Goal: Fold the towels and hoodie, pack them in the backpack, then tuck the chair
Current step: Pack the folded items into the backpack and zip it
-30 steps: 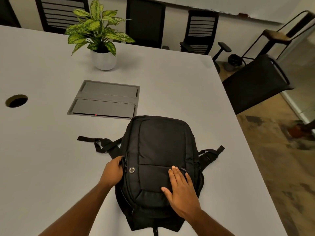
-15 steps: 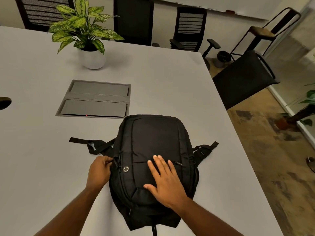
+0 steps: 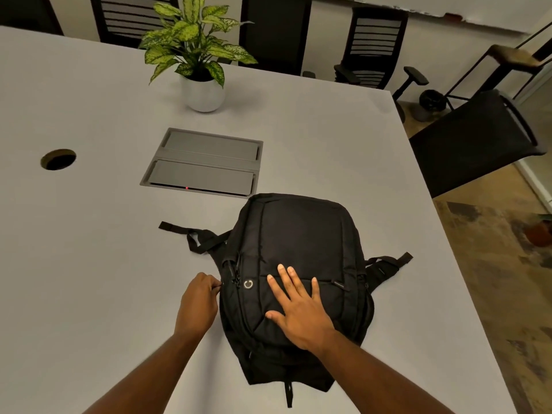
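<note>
Backpack (image 3: 301, 252), black and bulging, lies front-up on the grey table (image 3: 89, 264), near the table's near right corner. Its long axis runs from the person toward the far side of the table, leaning a little to the right at the far end; which end is the top of the bag cannot be told for sure.

At far left a round cable hole (image 3: 58, 159) is cut into the tabletop. Further right a recessed grey power hatch (image 3: 203, 162) sits just beyond the bag's far end, with a potted plant (image 3: 200, 58) in a white pot behind it. A loose strap (image 3: 191, 237) trails out from the bag's left side onto the table.

The left hand (image 3: 198, 306) is at the bag's left edge, fingers curled and pinching something small at the zipper line; the zipper pull itself is too small to make out. The right hand (image 3: 295, 309) lies flat on the front pocket, fingers straight and spread, pressing down on the fabric. Another strap (image 3: 388, 262) pokes out on the right side. Off the table's right edge stands a black chair (image 3: 472, 141), turned away from the table.
</note>
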### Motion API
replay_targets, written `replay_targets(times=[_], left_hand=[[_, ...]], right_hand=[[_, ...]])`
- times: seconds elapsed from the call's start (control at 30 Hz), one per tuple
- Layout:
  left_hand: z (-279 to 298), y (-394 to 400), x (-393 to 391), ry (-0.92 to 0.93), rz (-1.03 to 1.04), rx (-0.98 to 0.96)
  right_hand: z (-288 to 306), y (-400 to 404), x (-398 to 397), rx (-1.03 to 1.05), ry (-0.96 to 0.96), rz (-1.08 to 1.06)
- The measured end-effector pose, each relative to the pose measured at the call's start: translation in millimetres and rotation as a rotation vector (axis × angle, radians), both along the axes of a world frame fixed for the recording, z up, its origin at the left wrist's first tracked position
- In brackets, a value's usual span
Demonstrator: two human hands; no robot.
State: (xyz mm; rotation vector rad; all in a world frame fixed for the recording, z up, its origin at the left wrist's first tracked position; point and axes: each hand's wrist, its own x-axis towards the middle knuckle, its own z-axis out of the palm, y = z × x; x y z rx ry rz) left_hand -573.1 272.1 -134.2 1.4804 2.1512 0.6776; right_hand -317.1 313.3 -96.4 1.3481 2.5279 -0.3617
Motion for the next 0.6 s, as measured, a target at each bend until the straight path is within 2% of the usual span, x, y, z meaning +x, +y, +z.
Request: replay_targets(times=[0.37, 0.6], left_hand=[[-27.6, -83.1, 37.6, -0.039, -0.085, -0.013], [-18.1, -115.0, 76.6, -0.139, -0.103, -0.085]], right_hand=[[-1.2, -1.2, -2.6, -0.019, -0.012, -0.015], [-3.1, -3.0, -1.4, -0.014, 0.008, -0.012]])
